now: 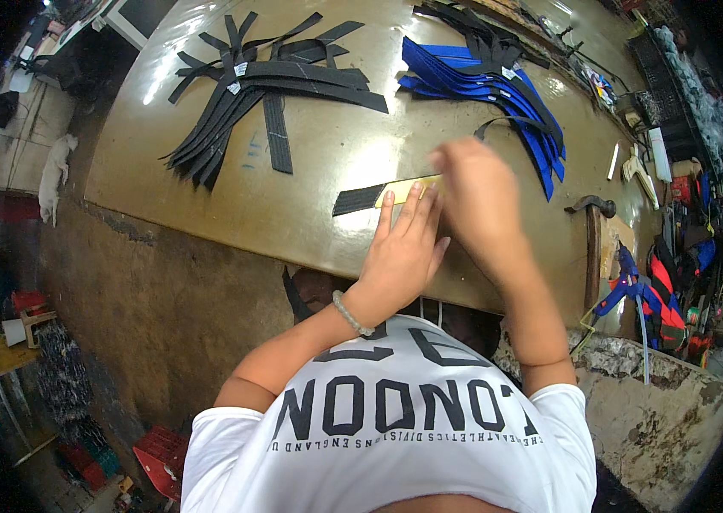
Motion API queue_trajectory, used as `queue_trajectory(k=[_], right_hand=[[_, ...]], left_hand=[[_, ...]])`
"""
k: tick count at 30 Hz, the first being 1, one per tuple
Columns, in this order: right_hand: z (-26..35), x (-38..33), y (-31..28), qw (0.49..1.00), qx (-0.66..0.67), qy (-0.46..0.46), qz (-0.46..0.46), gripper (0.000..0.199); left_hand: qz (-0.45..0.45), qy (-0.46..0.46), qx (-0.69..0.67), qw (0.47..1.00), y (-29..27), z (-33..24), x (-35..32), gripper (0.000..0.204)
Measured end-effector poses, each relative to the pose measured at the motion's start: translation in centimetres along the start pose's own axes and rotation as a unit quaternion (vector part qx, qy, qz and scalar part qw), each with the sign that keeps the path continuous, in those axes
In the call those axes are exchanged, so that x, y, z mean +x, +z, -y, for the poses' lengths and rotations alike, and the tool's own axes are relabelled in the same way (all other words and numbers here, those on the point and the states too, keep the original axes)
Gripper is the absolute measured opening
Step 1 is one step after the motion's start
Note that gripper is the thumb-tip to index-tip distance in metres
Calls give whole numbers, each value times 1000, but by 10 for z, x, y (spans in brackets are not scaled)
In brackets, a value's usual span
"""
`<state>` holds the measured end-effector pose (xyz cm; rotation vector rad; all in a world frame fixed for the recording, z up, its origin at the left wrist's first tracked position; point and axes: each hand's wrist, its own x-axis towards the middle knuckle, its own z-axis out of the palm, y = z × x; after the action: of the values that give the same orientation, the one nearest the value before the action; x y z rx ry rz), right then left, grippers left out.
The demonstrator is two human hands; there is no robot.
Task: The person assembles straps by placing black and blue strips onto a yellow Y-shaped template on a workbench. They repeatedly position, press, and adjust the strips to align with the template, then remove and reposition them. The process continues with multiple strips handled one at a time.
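Note:
A short black webbing strap [358,200] lies near the table's front edge, with a flat yellow strip [389,195] on top of it. My left hand [404,239] rests palm down on the yellow strip, fingers stretched out and pressing it against the strap. Just right of it, my right hand [481,192] is raised over the strip's far end. Motion smears its fingers, so whether it holds anything cannot be made out.
Bundled black straps [233,103] lie at the table's far left, and blue and black straps [498,90] at the far right. A hammer [592,205] sits by the right edge, near a blue tool [626,286]. A red crate [161,462] stands at lower left.

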<state>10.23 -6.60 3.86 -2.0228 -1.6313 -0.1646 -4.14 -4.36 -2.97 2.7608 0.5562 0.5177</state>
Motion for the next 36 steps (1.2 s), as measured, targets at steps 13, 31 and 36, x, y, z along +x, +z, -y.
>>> queue_trajectory(k=[13, 31, 36], right_hand=[[-37, -91, -21, 990, 35, 134, -4, 21], [-97, -112, -70, 978, 36, 204, -31, 23], [-104, -119, -64, 981, 25, 194, 21, 19]], left_hand=[[45, 2, -173, 984, -22, 32, 74, 33], [-276, -239, 91, 927, -138, 216, 98, 20], [-222, 109, -235, 940, -49, 107, 214, 22]])
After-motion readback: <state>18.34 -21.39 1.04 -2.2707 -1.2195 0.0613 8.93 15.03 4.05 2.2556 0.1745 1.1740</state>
